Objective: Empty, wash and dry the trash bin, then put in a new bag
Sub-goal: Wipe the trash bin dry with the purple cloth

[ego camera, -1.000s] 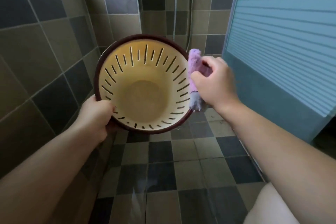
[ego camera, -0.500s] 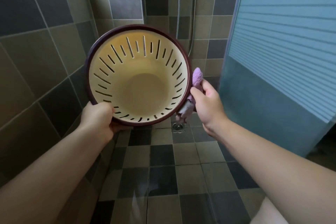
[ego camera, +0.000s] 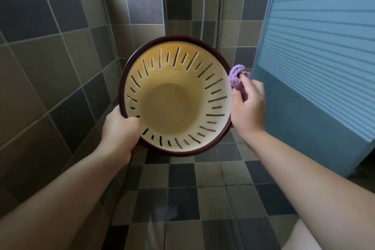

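Observation:
A round cream trash bin with slotted walls and a dark maroon rim is held up in the air, its mouth tipped toward me. It is empty inside. My left hand grips the rim at the lower left, thumb inside the bin. My right hand is at the bin's right outer side and holds a bunched purple cloth against the rim there. Most of the cloth is hidden behind my fingers and the bin.
Tiled shower walls stand close on the left and behind. A frosted blue glass panel is close on the right. A shower hose hangs at the back. Checkered floor tiles lie below.
The bin has shifted right and slightly lower in view. My right hand with the cloth slid from the bin's lower right up along its right side.

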